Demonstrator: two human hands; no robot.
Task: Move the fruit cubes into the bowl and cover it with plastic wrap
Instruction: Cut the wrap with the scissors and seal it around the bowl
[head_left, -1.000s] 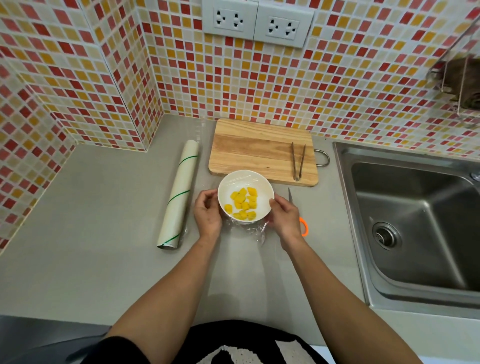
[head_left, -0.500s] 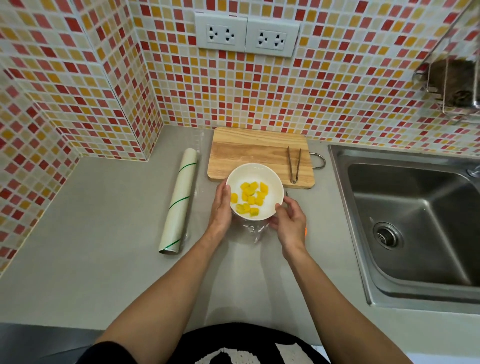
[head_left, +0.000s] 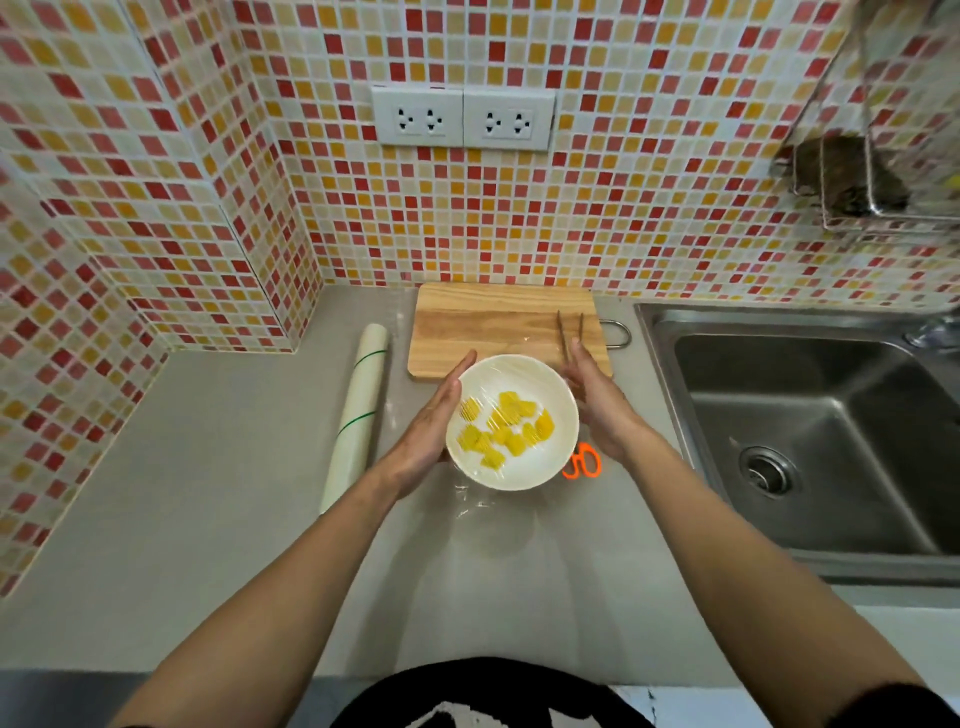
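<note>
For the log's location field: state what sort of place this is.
Most likely a home kitchen counter: a steel sink set into the worktop, mosaic wall tiles with sockets, and a wooden cutting board behind the bowl of fruit cubes.

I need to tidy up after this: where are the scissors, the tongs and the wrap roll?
scissors (head_left: 583, 462): head view, orange handle loops.
tongs (head_left: 570, 332): head view, between its arms' upper ends, on the board.
wrap roll (head_left: 358, 410): head view, mid-length.

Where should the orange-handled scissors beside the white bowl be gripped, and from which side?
Judging from the head view, take the orange-handled scissors by their loops, coming from the near side. Only the loops lie clear on the grey counter; the blades run away under the right hand and beside the white bowl, so they are hidden.
</note>
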